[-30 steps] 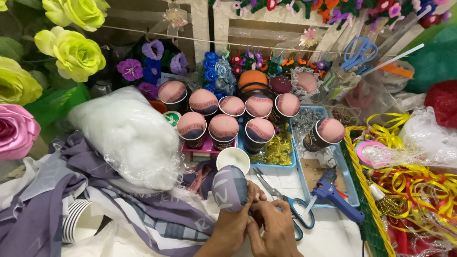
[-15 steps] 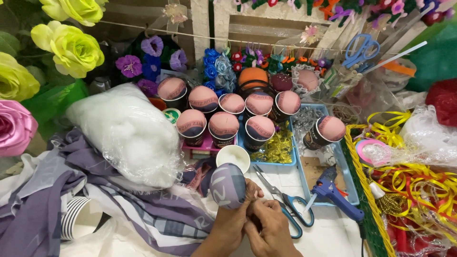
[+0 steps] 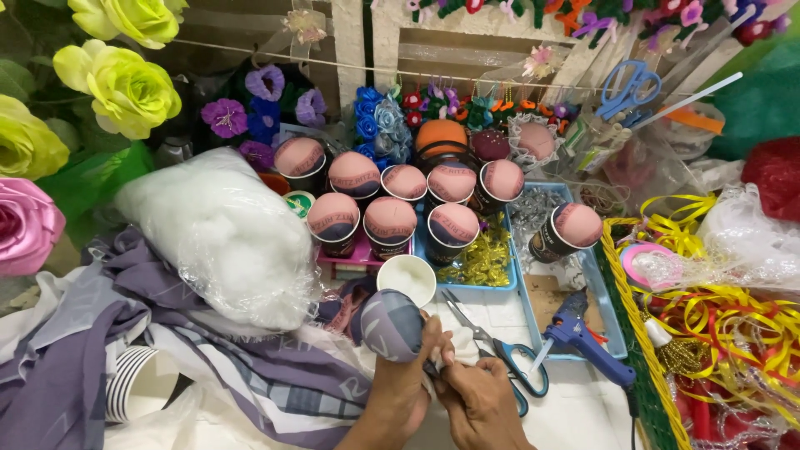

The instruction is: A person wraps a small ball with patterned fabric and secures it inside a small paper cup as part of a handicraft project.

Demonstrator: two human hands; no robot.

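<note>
- Left hand [image 3: 400, 392]: grip clenched around the neck of a fabric-covered ball [image 3: 392, 323], holding it upright near the lower middle of the counter [image 3: 575, 412].
- Right hand [image 3: 482, 398]: fingers pinched on the gathered fabric just beneath the ball, touching the left hand; grip closed on that fabric tail.
- Fabric-covered ball: grey-purple cloth stretched over a rounded filling; judged light, soft and squashable, with loose cloth likely to slip unless held at the gathered neck beneath the dome.
- Bag of white stuffing [image 3: 221, 233]: clear plastic, lying to the left of the hands.
- Purple-grey fabric [image 3: 167, 350]: heaped left and below, partly under a striped paper cup [image 3: 137, 383].
- White empty cup [image 3: 406, 279]: just above the ball.
- Finished cups with pink domed tops [image 3: 392, 223]: grouped in rows behind.
- Scissors [image 3: 500, 354] and blue glue gun [image 3: 583, 337]: right of the hands.
- Yellow ribbon [image 3: 717, 317]: tangled in the basket at far right.
</note>
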